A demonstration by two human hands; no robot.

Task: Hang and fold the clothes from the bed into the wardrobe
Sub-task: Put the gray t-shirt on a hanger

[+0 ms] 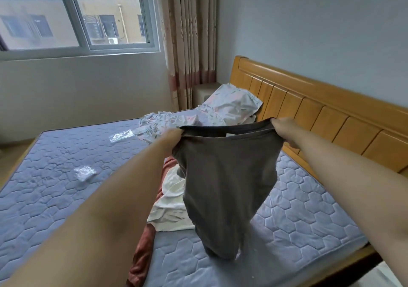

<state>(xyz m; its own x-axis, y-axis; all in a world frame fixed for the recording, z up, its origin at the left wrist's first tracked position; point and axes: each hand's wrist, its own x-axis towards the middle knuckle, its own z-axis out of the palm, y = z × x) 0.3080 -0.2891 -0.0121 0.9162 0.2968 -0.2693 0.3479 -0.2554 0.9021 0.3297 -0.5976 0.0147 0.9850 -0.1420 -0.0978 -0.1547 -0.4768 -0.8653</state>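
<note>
Both hands, left (174, 137) and right (281, 130), are pinching a grey garment (227, 176), holding it above the bed (55, 165).

A grey cotton T-shirt (229, 176) hangs above the blue quilted mattress (55, 187), between the left hand (174, 136) and right hand (284, 130). Just left of it, on the mattress, lie a white shirt (172, 196) and a rust-red cloth (143, 249). A wooden headboard (320, 110) stands on the right, and a clear plastic bag (85, 173) lies far left.

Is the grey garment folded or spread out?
Spread out, not folded. The grey garment hangs down at full length toward the mattress, its top edge gripped by the left hand and the right hand, held apart.
</note>
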